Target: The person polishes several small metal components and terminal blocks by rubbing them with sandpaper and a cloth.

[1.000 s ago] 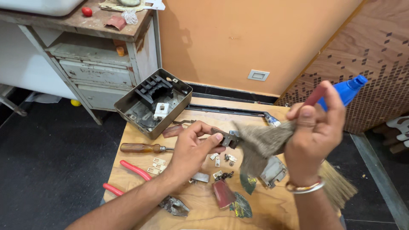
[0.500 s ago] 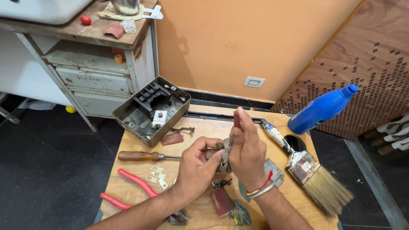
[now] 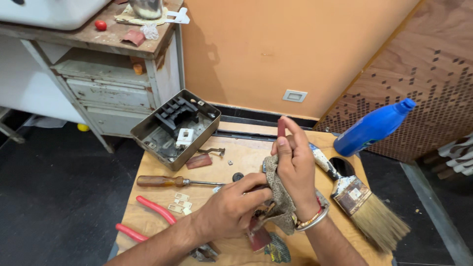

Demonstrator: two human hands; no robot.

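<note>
Near the tabletop's left edge lie your red-handled pliers [image 3: 148, 212] and wooden-handled screwdriver [image 3: 167, 181]. Mid-tabletop, your left hand [image 3: 231, 209] has its grip clamped on a small dark part [image 3: 256, 189], under the cloth. Your right hand [image 3: 295, 167] pinches that grey cloth [image 3: 281, 202] — soft, limp, best bunched. The part looks stiff, light; hold its edges. The paintbrush [image 3: 359, 202] rests toward the right edge.

part under cloth [image 3: 282, 197] hidden, pliers [image 3: 148, 219] half-covered
</note>
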